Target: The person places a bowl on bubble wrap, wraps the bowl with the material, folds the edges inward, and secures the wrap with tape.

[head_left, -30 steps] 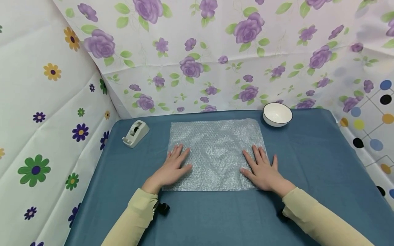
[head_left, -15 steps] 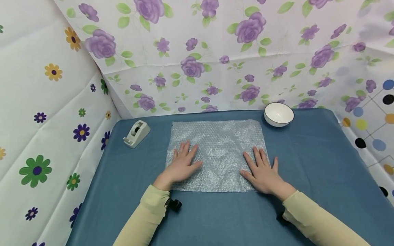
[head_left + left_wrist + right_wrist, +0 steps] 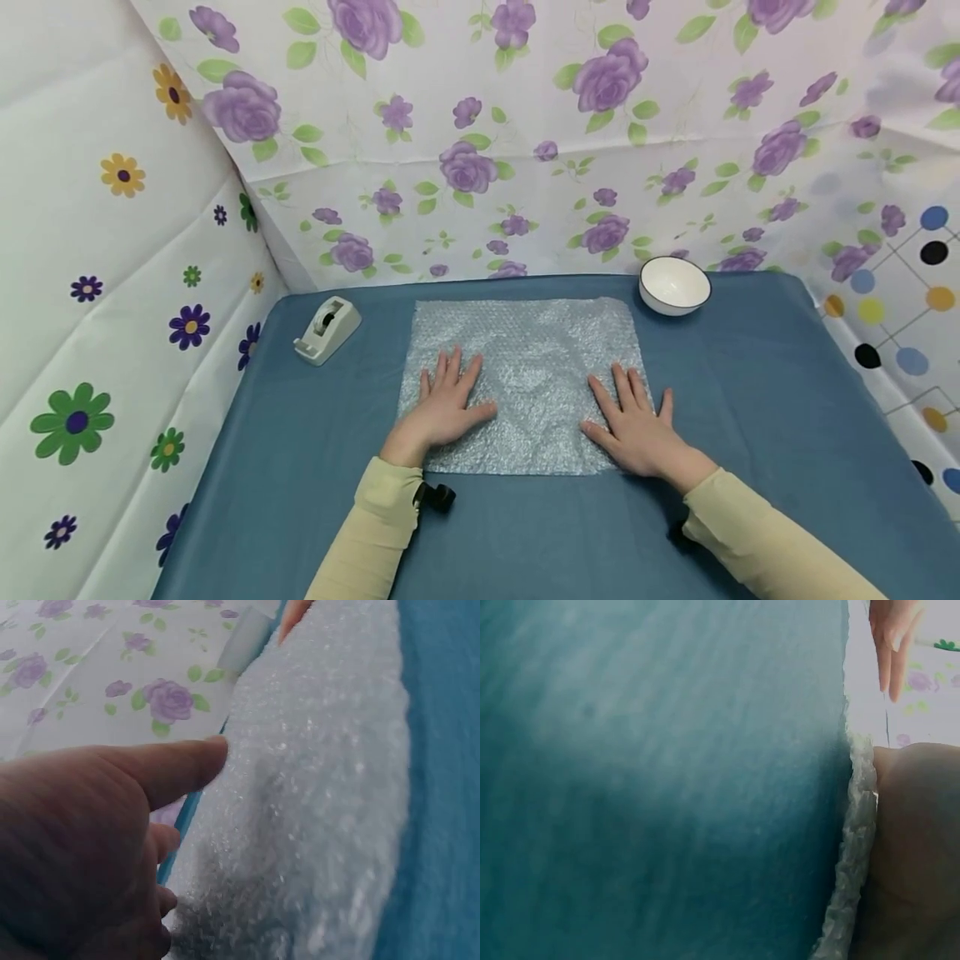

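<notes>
A sheet of bubble wrap (image 3: 536,358) lies flat on the blue tablecloth, seen whole in the head view. Over its left part is my left hand (image 3: 442,408), fingers spread and straight, thumb pointing to the right. My right hand (image 3: 637,429) rests on the right part of the sheet, fingers spread, with the little finger reaching past the right edge. The left wrist view shows the bubble wrap (image 3: 315,765) close up beside the left hand (image 3: 97,810). In the right wrist view, the near edge of the bubble wrap (image 3: 855,825) runs beside the right hand (image 3: 915,840).
A white tape dispenser (image 3: 327,331) stands at the back left of the blue tablecloth (image 3: 540,542). At the back right is a white bowl (image 3: 675,286) with a dark rim. A flowered curtain (image 3: 322,108) hangs behind the table, with patterned sheets at both sides.
My left hand has moved right, from the left edge of the bubble wrap further onto it. My right hand stays nearly in place. The whole head view has shifted slightly.
</notes>
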Tool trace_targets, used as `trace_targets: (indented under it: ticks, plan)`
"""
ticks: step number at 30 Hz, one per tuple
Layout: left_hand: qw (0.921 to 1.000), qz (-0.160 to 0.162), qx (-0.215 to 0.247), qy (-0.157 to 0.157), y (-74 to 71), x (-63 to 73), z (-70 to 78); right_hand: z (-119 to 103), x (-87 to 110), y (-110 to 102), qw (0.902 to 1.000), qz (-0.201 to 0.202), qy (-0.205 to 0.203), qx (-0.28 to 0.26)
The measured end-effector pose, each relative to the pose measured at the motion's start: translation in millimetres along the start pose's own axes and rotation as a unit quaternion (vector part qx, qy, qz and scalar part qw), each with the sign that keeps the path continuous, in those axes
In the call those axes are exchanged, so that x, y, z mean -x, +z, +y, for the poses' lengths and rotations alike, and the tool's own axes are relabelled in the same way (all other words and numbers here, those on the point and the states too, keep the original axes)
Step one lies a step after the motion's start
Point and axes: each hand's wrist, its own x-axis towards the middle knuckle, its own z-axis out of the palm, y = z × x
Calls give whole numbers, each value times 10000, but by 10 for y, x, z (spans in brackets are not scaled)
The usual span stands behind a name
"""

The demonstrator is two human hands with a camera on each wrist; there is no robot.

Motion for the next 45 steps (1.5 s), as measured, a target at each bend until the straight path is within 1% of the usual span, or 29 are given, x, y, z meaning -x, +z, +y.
trace_targets:
  ticks: [5,8,17,19,24,26,30,34,38,43,45]
  plan:
    - [9999,-75,-6,-86,-2,3,-13,-16,-1,-53,9998,-190,44,-38]
    - [9999,-36,-67,-126,-1,-3,-25,10,-8,-80,9996,-275,35,-78]
    - [9987,16,-200,-459,3,1,-37,66,-21,-72,9991,-385,-29,-152]
    - [9988,99,-218,-425,35,-24,-94,82,-21,-73,9990,-425,-27,-157]
    - [9984,140,-267,-485,14,-36,-82,121,-38,-115,9984,-497,-130,-219]
    - [9976,71,-320,-602,-26,-13,-17,142,-38,-144,9981,-534,-174,-244]
    - [9969,111,-357,-697,-22,-5,-5,182,-25,-187,9973,-624,-258,-281]
    - [9968,264,-280,-705,-21,-7,15,192,-19,-212,9965,-664,-332,-378]
    - [9965,333,-293,-710,-19,-17,16,194,-21,-230,9959,-655,-391,-491]
    - [9962,441,-376,-656,41,-55,-44,212,-16,-249,9947,-668,-464,-624]
    - [9960,458,-381,-662,45,-54,-44,226,-17,-249,9940,-670,-518,-689]
